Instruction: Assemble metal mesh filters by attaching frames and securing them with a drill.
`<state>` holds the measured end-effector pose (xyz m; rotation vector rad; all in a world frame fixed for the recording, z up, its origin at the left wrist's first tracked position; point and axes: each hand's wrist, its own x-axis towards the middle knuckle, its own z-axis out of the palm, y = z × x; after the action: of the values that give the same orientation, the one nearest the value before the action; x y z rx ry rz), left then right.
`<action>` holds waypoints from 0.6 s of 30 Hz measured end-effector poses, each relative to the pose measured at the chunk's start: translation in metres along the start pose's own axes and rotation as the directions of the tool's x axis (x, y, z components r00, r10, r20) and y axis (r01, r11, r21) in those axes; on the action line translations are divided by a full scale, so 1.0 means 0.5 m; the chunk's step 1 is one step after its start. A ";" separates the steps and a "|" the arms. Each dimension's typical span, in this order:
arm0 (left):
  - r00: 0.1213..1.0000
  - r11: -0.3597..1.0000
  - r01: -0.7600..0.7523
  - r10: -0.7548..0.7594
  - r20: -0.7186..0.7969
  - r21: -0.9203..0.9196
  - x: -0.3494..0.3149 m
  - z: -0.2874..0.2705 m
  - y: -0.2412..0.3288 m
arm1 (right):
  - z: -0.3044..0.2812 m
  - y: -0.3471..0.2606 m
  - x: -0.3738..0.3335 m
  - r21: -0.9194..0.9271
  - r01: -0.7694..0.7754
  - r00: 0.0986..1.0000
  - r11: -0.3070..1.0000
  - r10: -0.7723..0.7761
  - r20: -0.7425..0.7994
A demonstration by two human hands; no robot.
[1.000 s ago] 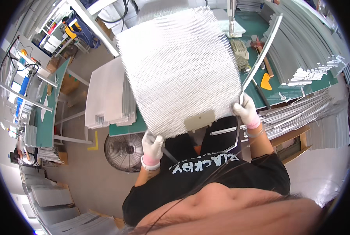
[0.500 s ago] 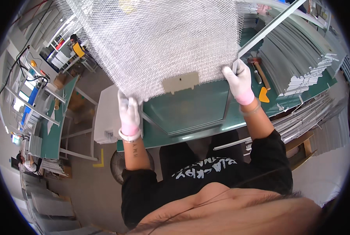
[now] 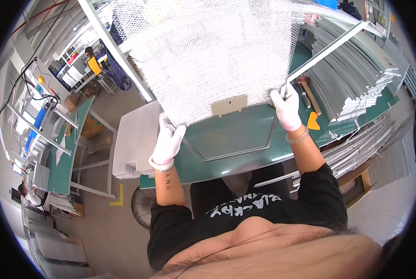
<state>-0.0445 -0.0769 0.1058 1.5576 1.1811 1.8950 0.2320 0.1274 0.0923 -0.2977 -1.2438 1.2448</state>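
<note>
- Silver wire mesh sheet [image 3: 212, 60], big and full of tiny holes, is up in front of the person, over the green tabletop [image 3: 180, 169], with one hand at each bottom corner.
- Far left, a long green side table [image 3: 61, 158] stands on pale metal legs.
- Next, a pile of flat white sheets [image 3: 136, 139] sits just beside the left end of the green tabletop.
- Below that pile is a round dark fan [image 3: 142, 208], partly hidden behind the black sleeve [image 3: 171, 221].
- The left hand [image 3: 168, 142], in a white glove, pinches the mesh's bottom left corner between thumb and fingers.
- In the middle, a flat beige plate [image 3: 230, 105] with a small hole is at the mesh's bottom edge.
- Under it shows a thin dark grey frame [image 3: 236, 155]. I cannot tell if it rests on the tabletop or if the hands hold it too.
- The right hand [image 3: 289, 111], also in a white glove, pinches the mesh's bottom right corner.
- Just right of it lies a hammer with a brown handle [image 3: 313, 98], and below that, a flat yellow piece [image 3: 313, 121].
- Far right, a tall pile of long grey strips [image 3: 352, 69] lies on the tabletop.
</note>
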 end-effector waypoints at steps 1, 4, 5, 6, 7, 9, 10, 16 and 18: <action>1.000 0.997 -0.016 0.016 0.000 -0.075 -0.004 0.002 0.001 | -0.001 0.001 -0.002 -0.008 0.008 1.000 1.000 -0.008 0.011; 0.985 0.977 0.035 -0.068 -0.156 -0.209 -0.018 0.011 -0.015 | -0.007 0.005 -0.012 -0.049 0.026 0.999 0.998 -0.024 0.037; 0.980 0.979 0.028 -0.067 -0.186 -0.204 -0.020 0.009 -0.023 | -0.009 0.008 -0.017 -0.074 0.028 0.999 0.997 -0.025 0.040; 0.986 0.981 -0.002 -0.030 -0.163 -0.196 -0.024 0.008 -0.034 | -0.011 0.011 -0.021 -0.081 0.051 0.998 0.995 -0.047 0.049; 0.990 0.981 -0.037 0.011 -0.138 -0.190 -0.025 0.005 -0.044 | -0.014 0.014 -0.024 -0.096 0.043 0.998 0.994 -0.039 0.050; 0.977 0.968 -0.053 -0.001 -0.213 -0.247 -0.027 -0.001 -0.060 | -0.016 0.018 -0.029 -0.083 0.071 0.995 0.994 -0.066 0.068; 0.974 0.960 -0.025 -0.040 -0.224 -0.279 -0.026 -0.004 -0.064 | -0.017 0.018 -0.030 -0.093 0.068 0.996 0.993 -0.062 0.070; 0.964 0.987 -0.156 0.148 -0.223 -0.020 -0.017 0.023 -0.070 | -0.020 0.001 -0.036 -0.193 0.138 0.987 0.972 -0.119 0.108; 0.959 0.984 -0.166 0.145 -0.241 -0.067 -0.023 0.033 -0.085 | -0.027 0.006 -0.041 -0.249 0.177 0.982 0.952 -0.153 0.112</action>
<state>-0.0337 -0.0564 0.0645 1.4472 1.0790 2.2550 0.2450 0.1173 0.0740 -0.3206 -1.4824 0.9621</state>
